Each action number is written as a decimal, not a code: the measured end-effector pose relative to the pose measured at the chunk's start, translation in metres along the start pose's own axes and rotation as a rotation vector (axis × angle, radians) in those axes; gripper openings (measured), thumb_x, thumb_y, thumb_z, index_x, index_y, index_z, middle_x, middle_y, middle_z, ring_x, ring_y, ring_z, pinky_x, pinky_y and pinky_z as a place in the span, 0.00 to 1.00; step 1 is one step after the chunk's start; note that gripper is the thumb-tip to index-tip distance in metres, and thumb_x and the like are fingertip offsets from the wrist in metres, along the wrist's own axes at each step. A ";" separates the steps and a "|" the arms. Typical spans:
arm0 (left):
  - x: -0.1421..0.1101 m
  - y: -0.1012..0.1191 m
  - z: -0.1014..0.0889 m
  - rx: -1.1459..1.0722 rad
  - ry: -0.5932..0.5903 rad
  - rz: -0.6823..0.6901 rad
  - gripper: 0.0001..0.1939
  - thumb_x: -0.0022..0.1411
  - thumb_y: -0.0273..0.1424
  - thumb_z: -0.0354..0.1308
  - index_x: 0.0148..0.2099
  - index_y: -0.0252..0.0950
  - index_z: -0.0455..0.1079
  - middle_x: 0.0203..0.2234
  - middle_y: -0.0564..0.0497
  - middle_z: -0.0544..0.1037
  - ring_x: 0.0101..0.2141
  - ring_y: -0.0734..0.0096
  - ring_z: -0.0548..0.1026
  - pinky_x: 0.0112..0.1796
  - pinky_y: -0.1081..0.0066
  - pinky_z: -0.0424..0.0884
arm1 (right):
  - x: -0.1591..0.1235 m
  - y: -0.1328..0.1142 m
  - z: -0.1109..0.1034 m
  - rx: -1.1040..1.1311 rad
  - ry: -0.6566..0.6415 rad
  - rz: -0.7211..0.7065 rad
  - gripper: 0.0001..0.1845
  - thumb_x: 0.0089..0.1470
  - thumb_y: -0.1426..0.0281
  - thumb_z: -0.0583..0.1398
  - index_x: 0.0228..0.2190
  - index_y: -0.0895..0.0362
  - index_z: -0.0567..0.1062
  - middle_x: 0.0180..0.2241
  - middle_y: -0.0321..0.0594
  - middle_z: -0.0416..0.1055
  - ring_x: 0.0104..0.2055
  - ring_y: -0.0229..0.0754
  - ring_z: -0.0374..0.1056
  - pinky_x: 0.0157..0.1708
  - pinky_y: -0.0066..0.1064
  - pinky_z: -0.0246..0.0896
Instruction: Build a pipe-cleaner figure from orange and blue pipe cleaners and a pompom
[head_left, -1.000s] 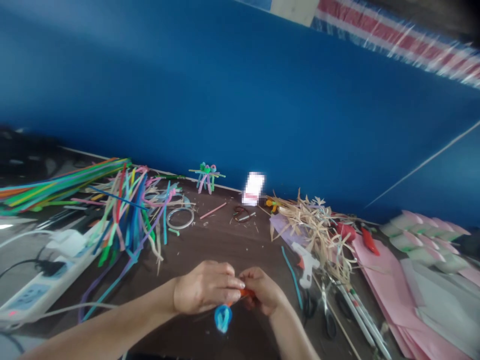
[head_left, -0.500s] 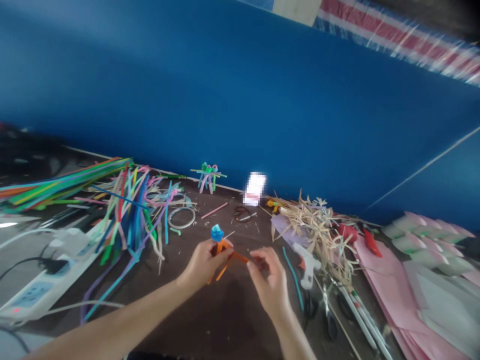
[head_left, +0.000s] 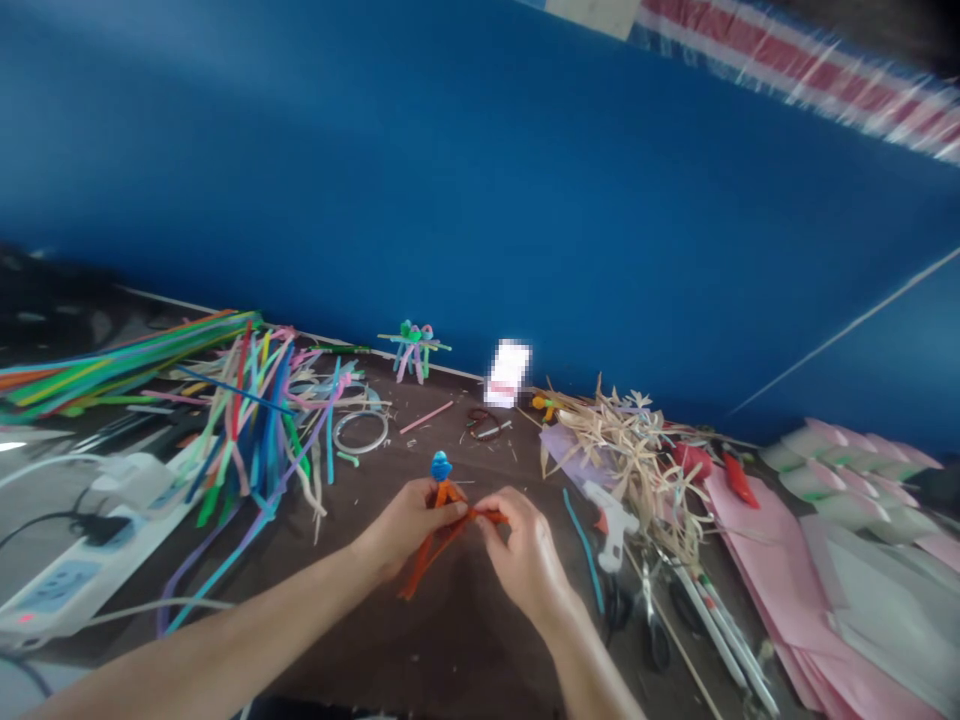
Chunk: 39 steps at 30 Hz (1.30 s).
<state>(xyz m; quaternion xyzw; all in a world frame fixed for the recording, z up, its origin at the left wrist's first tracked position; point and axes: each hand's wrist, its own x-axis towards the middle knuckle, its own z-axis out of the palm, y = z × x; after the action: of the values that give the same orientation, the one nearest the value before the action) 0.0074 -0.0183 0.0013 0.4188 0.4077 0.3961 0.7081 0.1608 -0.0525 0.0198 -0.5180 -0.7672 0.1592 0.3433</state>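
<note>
A small pipe-cleaner figure (head_left: 444, 492) with a blue head and orange body stands up out of my left hand (head_left: 411, 524). Its long orange strands (head_left: 427, 560) slant down and to the left below my fingers. My right hand (head_left: 525, 555) meets the left at the middle of the figure, its fingertips pinching an orange pipe cleaner (head_left: 487, 516) that runs across to the body. The hands hide part of the figure's middle.
Loose multicoloured pipe cleaners (head_left: 255, 430) lie on the brown table (head_left: 465, 640) to the left, beside a white power strip (head_left: 67, 590). To the right are dried straw strips (head_left: 630, 450), a white glue gun (head_left: 613, 525), scissors (head_left: 651, 625) and pink paper sheets (head_left: 780, 570).
The figure has swung from hanging blue end down to standing blue end up. My hands have moved up the table and closed together, and the right hand now pinches the orange strand.
</note>
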 end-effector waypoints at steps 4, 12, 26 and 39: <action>0.000 -0.001 0.002 -0.204 -0.006 -0.188 0.09 0.40 0.29 0.64 0.24 0.30 0.68 0.15 0.54 0.72 0.19 0.77 0.68 0.24 0.77 0.63 | -0.002 -0.001 0.000 -0.178 0.012 -0.128 0.09 0.52 0.78 0.52 0.32 0.56 0.70 0.29 0.39 0.65 0.33 0.40 0.61 0.35 0.32 0.55; -0.003 -0.003 0.008 -0.377 0.216 -0.429 0.03 0.46 0.24 0.60 0.26 0.32 0.68 0.18 0.54 0.74 0.19 0.78 0.70 0.20 0.80 0.63 | -0.008 0.003 0.001 -0.343 -0.024 -0.182 0.17 0.49 0.75 0.54 0.43 0.55 0.67 0.39 0.45 0.61 0.41 0.46 0.58 0.40 0.39 0.55; -0.004 -0.019 0.010 -0.079 0.158 -0.027 0.11 0.41 0.33 0.64 0.28 0.31 0.71 0.19 0.53 0.73 0.21 0.77 0.68 0.23 0.78 0.61 | -0.007 0.009 0.005 -0.201 0.075 -0.106 0.05 0.51 0.70 0.56 0.31 0.56 0.72 0.29 0.39 0.67 0.34 0.41 0.61 0.35 0.34 0.54; -0.008 -0.029 0.001 0.312 0.163 0.305 0.07 0.47 0.31 0.59 0.31 0.34 0.74 0.27 0.49 0.77 0.30 0.67 0.73 0.35 0.73 0.67 | -0.001 0.009 0.019 0.305 0.132 0.365 0.05 0.46 0.71 0.57 0.22 0.58 0.66 0.17 0.30 0.62 0.20 0.34 0.58 0.19 0.23 0.52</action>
<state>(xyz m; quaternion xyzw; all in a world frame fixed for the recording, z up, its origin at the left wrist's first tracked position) 0.0114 -0.0353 -0.0228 0.5466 0.4520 0.4632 0.5314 0.1542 -0.0476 0.0000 -0.5995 -0.6038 0.2981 0.4325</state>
